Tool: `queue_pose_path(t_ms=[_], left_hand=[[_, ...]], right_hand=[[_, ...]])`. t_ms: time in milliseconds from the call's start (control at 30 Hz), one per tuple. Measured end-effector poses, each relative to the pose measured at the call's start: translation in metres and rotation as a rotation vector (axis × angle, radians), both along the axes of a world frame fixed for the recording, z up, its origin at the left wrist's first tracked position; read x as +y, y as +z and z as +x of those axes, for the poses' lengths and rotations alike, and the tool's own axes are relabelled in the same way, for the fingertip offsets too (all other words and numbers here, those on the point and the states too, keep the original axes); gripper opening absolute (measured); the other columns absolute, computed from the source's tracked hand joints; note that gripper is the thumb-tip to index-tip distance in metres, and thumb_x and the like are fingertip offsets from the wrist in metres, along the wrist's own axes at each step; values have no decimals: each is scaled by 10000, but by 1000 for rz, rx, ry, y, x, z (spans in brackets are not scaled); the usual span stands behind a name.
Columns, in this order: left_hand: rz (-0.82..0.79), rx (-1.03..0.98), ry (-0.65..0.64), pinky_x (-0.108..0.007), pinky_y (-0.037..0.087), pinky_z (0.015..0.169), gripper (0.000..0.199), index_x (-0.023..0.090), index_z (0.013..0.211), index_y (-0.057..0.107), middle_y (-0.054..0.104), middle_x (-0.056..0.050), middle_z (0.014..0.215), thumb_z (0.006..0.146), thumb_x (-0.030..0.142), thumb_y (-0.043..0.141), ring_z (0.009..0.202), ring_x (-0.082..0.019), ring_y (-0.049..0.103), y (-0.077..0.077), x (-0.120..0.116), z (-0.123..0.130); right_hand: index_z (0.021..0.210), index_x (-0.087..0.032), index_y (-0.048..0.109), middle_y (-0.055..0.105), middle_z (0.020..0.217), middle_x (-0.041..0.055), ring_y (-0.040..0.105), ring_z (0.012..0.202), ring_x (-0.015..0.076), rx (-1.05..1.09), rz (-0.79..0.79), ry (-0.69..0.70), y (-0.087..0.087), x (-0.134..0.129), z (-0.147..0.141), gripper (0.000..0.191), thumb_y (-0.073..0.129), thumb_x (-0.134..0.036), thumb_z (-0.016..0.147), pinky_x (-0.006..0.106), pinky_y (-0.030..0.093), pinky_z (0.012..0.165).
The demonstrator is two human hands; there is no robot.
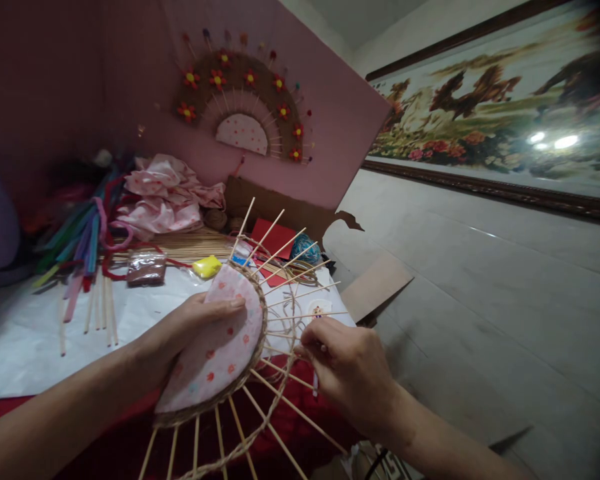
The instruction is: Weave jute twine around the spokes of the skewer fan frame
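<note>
My left hand (pixel 195 327) grips a half-round craft piece (pixel 225 340) covered in pale pink cloth with small red prints, its thumb lying on the face. Thin wooden sticks (pixel 280 393) fan out from the curved edge, which has a brown twine border. A strand of twisted jute twine (pixel 265 423) runs across the sticks in an outer arc. At the right of the fan, my right hand (pixel 350 360) is closed, with fingertips pinched at the twine by the sticks. Exactly what lies inside those fingers is partly hidden.
A finished fan-shaped piece with red flowers (pixel 250 80) hangs on a pink board (pixel 325 133). On the table are crumpled printed cloth (pixel 165 200), colourful pipe cleaners (pixel 80 233), a yellow packet (pixel 207 267), a brown packet (pixel 146 268) and blue yarn (pixel 305 248). A framed horse picture (pixel 480 107) hangs right.
</note>
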State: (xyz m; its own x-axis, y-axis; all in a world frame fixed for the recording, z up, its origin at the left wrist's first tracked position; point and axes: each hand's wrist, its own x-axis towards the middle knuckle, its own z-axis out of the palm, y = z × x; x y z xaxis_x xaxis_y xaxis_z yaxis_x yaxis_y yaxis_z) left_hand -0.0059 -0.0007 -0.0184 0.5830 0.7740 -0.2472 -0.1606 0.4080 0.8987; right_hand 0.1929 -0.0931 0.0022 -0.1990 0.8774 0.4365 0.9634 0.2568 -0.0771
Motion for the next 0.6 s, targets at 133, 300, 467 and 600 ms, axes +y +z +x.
queue_pose_path(t_ms=[133,300,467,600], left_hand=[[1,-4,3,-229,389,469,256,137,837,579,675,-53,620,693,344,623,452,-123,552,0,0,0],[5,2,20,-229,385,463,235,139,809,586,673,-50,602,693,340,627,448,-126,553,0,1,0],[-3,-6,17,-228,381,448,219,140,809,596,663,-32,575,692,323,629,431,-123,544,1,0,1],[22,7,29,-227,391,467,245,138,825,593,669,-36,593,686,337,630,459,-130,558,1,1,1]], right_hand=[[677,-185,505,571,638,-15,477,558,101,7,-9,3,-1,1,0,100,571,-190,752,227,302,528],[679,-187,511,576,637,-18,482,551,99,11,-6,-11,-2,0,0,99,582,-190,748,228,298,523],[689,-191,519,586,653,-20,499,566,101,19,-18,-15,-3,-1,0,95,592,-201,749,226,308,532],[687,-189,524,591,655,-14,500,568,104,20,-22,-22,-2,-1,0,92,589,-204,751,225,310,531]])
